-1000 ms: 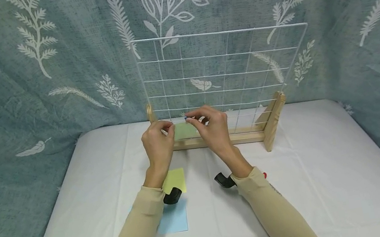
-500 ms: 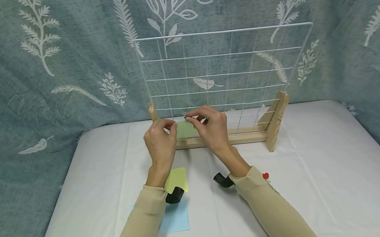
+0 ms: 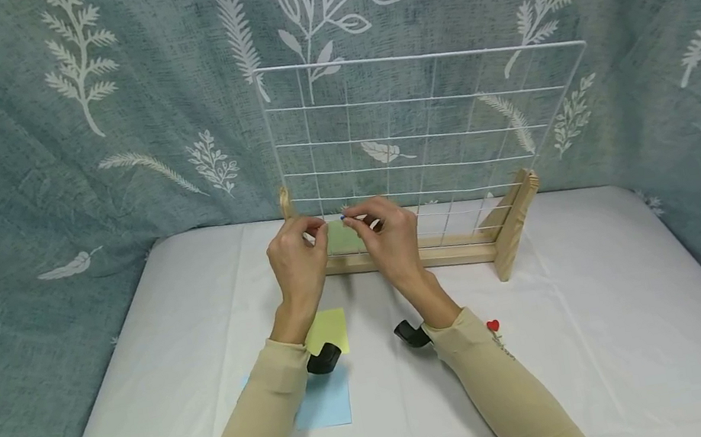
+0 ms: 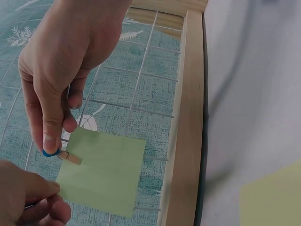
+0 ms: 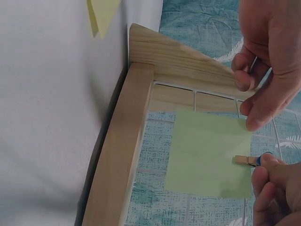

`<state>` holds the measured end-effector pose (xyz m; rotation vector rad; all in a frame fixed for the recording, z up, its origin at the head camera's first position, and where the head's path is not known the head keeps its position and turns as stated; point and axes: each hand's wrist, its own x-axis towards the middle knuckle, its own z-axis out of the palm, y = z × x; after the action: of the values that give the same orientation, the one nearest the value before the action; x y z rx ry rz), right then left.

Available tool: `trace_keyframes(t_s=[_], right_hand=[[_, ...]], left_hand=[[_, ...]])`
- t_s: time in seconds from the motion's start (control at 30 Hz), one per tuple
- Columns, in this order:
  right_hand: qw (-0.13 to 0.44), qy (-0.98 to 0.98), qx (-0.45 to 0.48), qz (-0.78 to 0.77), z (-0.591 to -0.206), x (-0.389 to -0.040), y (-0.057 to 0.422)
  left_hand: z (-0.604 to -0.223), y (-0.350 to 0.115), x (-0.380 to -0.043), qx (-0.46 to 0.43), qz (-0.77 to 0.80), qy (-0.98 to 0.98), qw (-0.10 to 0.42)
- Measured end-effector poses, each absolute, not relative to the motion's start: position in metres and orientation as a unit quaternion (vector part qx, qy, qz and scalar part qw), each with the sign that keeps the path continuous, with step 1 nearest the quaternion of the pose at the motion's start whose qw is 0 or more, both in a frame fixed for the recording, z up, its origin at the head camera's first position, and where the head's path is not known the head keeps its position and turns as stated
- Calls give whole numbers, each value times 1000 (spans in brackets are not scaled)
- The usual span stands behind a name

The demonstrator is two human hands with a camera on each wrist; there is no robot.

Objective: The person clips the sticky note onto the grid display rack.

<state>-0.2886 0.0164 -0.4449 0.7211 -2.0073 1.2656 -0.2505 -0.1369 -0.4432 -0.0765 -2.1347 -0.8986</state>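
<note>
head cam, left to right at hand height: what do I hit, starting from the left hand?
left hand → green note → right hand → wooden end piece of the stand

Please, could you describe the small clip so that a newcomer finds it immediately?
Find the white wire grid, then the green note at its lower left in the head view. The clip is at that note's upper edge, pinched by the right hand; its blue end distinguishes it from the red heart on the table.
</note>
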Motion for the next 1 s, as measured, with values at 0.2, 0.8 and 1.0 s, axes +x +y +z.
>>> trace_keyframes(t_s=[0.2, 0.8, 1.0], right_hand=[[339, -768, 269, 471, -446, -289, 14], [365, -795, 274, 400, -439, -283, 12], [367, -803, 269, 385, -438, -283, 13]], left_hand=[[-444, -137, -251, -31, -360, -843, 398], [-443, -139, -252, -31, -355, -844, 401], [-442, -140, -251, -32, -358, -842, 402]])
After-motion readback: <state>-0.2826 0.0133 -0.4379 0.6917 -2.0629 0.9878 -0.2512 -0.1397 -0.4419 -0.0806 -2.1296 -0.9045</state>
